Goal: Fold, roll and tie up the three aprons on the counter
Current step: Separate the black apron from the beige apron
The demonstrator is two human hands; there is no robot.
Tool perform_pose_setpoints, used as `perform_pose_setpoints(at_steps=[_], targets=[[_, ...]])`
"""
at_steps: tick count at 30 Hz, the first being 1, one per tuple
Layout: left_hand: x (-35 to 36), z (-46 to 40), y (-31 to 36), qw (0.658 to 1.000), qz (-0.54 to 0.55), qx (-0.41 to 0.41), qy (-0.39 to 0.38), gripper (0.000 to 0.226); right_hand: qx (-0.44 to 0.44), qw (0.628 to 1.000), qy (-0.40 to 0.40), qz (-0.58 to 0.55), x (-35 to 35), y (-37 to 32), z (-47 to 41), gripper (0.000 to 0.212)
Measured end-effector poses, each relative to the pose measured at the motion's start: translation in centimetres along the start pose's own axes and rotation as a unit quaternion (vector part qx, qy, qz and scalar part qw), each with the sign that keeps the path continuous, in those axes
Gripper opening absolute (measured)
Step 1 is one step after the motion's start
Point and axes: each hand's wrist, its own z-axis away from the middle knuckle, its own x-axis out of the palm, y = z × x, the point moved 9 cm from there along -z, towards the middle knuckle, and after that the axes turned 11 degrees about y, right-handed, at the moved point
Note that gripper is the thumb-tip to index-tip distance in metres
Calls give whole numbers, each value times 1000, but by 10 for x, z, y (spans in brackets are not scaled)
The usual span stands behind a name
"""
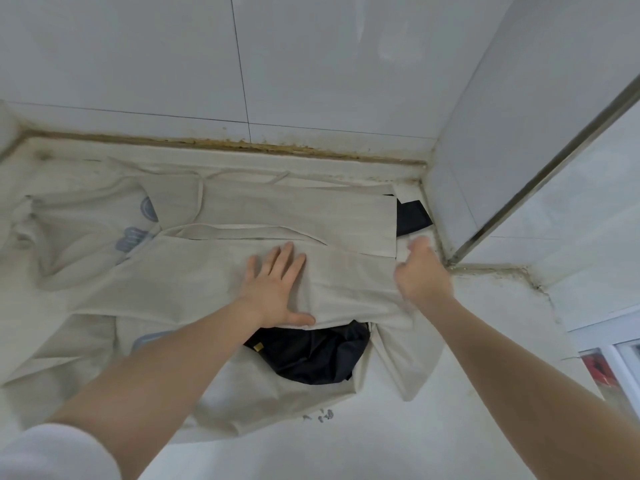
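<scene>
Now | left hand (277,289) flat on beige apron (194,278) | right hand (420,271) pinches it

White tiled wall (311,64); steel trim (540,181) right.

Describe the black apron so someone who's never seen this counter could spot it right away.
Start at the white counter under the tiled wall, strewn with beige aprons. The black apron lies bunched under the beige panel that the left hand presses flat. It is the only dark cloth there, with a small yellow tag.

Both hands (277,289) on cream apron (194,282)
</scene>
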Motion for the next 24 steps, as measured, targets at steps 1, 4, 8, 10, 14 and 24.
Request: perform_pose_setpoints(at_steps=[1,4,8,10,14,24], targets=[[2,-1,-1,1000,-1,-2,-4,123,-88,996,10,-25,0,-26,4,36],[8,-2,-5,999,-3,-18,-27,135,-333,924,-170,80,50,-78,42,56],[13,6,-23,997,2,-38,-66,141,-313,854,-323,260,84,-31,46,95],[15,12,-42,995,6,-49,-87,140,-264,830,-364,331,81,-8,39,104],[8,24,-90,992,65,-59,-94,120,-262,786,-322,457,73,-49,26,64],[-66,-13,-203,988,94,-79,98,44,-398,881,-158,200,153,-256,38,37]])
